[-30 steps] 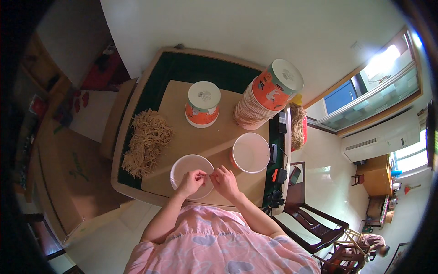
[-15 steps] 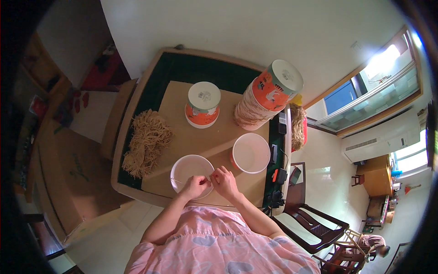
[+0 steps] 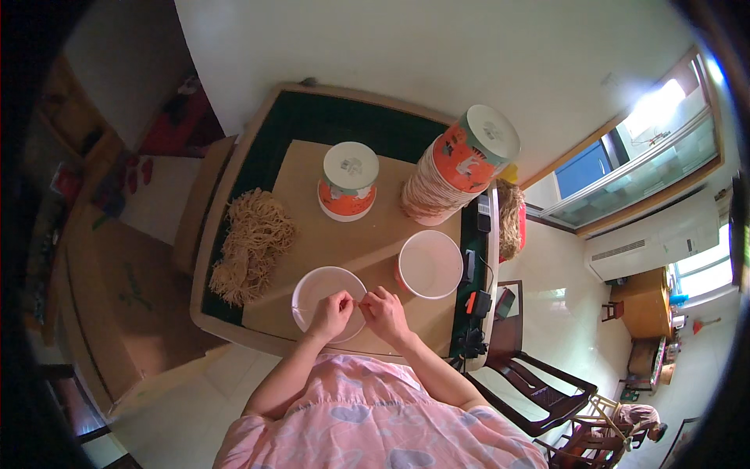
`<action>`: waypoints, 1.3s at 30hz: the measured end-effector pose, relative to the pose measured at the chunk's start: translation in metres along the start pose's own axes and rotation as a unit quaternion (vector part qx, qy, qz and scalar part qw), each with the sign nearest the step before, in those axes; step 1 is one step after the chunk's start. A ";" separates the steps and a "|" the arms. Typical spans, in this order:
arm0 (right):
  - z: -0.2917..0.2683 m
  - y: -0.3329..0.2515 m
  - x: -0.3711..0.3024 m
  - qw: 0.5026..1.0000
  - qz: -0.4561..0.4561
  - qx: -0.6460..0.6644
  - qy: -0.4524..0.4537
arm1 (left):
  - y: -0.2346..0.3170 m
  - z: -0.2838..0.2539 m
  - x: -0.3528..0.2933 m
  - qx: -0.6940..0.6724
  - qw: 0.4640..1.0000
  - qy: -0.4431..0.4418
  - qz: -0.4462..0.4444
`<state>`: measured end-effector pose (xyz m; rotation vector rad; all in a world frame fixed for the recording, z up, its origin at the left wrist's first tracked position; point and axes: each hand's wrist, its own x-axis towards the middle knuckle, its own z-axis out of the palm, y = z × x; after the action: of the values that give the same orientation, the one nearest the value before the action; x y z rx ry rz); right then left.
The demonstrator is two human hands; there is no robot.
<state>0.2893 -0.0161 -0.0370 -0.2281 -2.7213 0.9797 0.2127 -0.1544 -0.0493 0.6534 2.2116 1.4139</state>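
Both my hands are closed in a pinch over the right side of a white paper bucket (image 3: 299,295) at the table's near edge. Between the fingertips of my left hand (image 3: 333,314) and my right hand (image 3: 384,314) runs a thin cord, mostly covered by the fingers. Part of the cord (image 3: 301,309) shows at the bucket's left inner wall. To the right stands a second open paper bucket (image 3: 430,264), white inside. A heap of beige cords (image 3: 254,246) lies on the left of the table.
Behind the buckets, an upside-down green-and-orange bucket (image 3: 349,181) stands on cardboard (image 3: 297,168). A tall leaning stack of nested buckets (image 3: 461,164) rises at the back right. Chargers and cables (image 3: 476,301) line the right edge. A dark wooden chair (image 3: 543,391) and a distant person (image 3: 637,416) are farther right.
My left hand has turned slightly, its fingers lifting a little. The cord stretch seen earlier between the bucket's left wall and my left hand now shows less. The buckets keep their places.
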 end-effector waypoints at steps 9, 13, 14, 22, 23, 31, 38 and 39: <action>-0.004 -0.002 -0.002 1.000 -0.003 -0.001 -0.012 | 0.006 0.001 -0.004 0.002 0.999 0.050 -0.004; -0.009 -0.006 -0.003 0.998 0.003 0.051 0.030 | 0.021 -0.004 -0.004 -0.048 0.999 0.016 -0.018; -0.009 -0.007 -0.003 0.997 -0.036 0.054 0.035 | 0.023 -0.003 -0.003 -0.047 0.999 0.017 -0.017; -0.013 -0.002 -0.007 0.995 0.020 0.068 0.071 | 0.046 -0.004 0.000 -0.063 0.998 -0.014 -0.015; -0.013 0.001 -0.007 0.993 0.050 0.070 0.077 | 0.047 -0.007 -0.001 -0.063 0.998 -0.015 -0.014; -0.005 0.006 -0.011 0.991 0.063 0.081 0.091 | 0.062 -0.012 -0.005 -0.033 0.998 -0.061 0.004; -0.003 0.008 -0.011 0.982 0.089 0.124 0.108 | 0.082 -0.025 -0.009 -0.044 0.994 -0.097 0.011; -0.003 0.007 -0.010 0.983 0.088 0.124 0.107 | 0.082 -0.024 -0.011 -0.061 0.993 -0.099 0.013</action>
<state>0.3002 -0.0114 -0.0408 -0.5027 -2.3892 1.2506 0.2199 -0.1479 0.0368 0.7469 1.9542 1.4189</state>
